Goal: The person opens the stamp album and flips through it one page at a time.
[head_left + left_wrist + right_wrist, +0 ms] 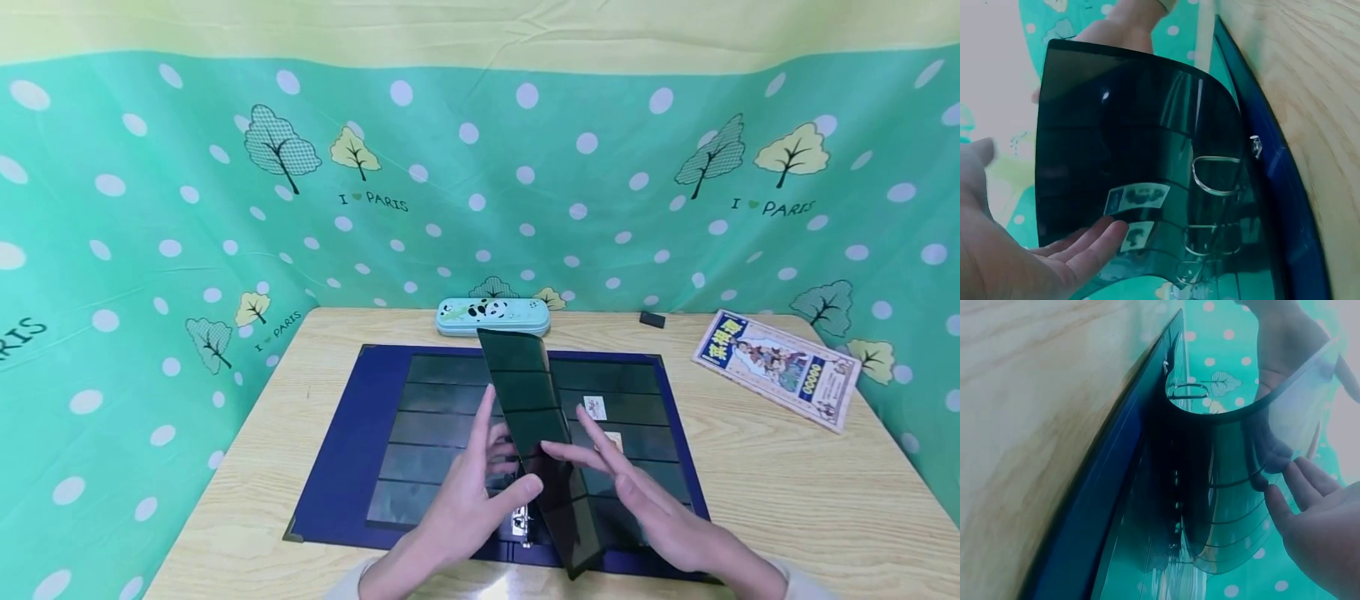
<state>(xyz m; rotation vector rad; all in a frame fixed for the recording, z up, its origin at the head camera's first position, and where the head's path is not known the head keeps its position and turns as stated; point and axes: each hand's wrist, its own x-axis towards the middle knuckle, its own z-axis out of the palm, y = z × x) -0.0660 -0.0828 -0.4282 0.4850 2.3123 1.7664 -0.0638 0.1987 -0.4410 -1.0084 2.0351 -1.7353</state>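
A dark blue ring binder (330, 450) lies spread out on the table, with black pocket pages on both sides. One black pocket page (525, 392) stands raised and bowed over the metal rings (520, 521). My left hand (468, 500) is on its left side, fingers extended and touching its face in the left wrist view, near two small stamp-like pieces (1138, 199). On the other side, my right hand (645, 492) rests extended fingertips against the sheet (1235, 450). A small white printed piece (595, 407) sits in the right-hand page, and another is partly hidden by my fingers.
A light blue panda pencil case (493, 316) lies behind the binder. To its right is a small black block (652, 319). A printed paper packet (777, 367) lies at the table's right. A green dotted curtain (525, 200) surrounds the wooden table (247, 492).
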